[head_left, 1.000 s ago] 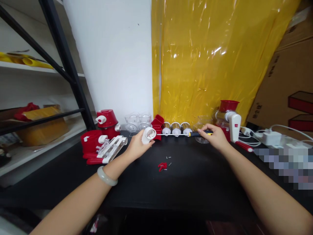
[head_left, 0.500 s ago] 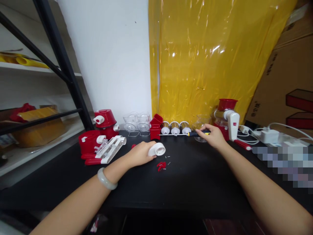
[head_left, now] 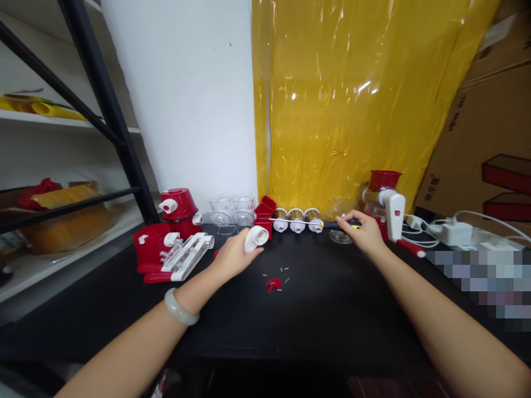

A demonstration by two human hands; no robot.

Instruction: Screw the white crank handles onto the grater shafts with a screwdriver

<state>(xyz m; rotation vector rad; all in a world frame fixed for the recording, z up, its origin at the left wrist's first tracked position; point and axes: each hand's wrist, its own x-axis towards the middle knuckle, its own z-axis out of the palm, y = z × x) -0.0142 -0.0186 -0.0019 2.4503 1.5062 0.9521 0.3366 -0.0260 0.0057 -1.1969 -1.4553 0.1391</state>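
Note:
My left hand [head_left: 235,255] is closed around a white crank handle [head_left: 256,237], its round hollow end facing right and up. A bit of red shows beyond the hand, and most of the handle is hidden by my fingers. In my right hand [head_left: 365,233] is a screwdriver [head_left: 329,225] with a black and yellow grip, held level. Its long thin shaft points left, the tip near the white end but apart from it as far as I can see. On the black table below lie small red clips [head_left: 274,284] and several small screws [head_left: 286,280].
Red grater bodies [head_left: 178,203] and white handles with red grips [head_left: 191,257] stand at left. Clear plastic parts [head_left: 232,209], a red hopper [head_left: 265,213] and metal drums [head_left: 296,221] line the back. An assembled grater [head_left: 394,213] and white chargers [head_left: 456,229] are at right.
My left hand has moved up and left with the crank handle, uncovering another small screw. The screwdriver has tilted slightly, its tip now higher.

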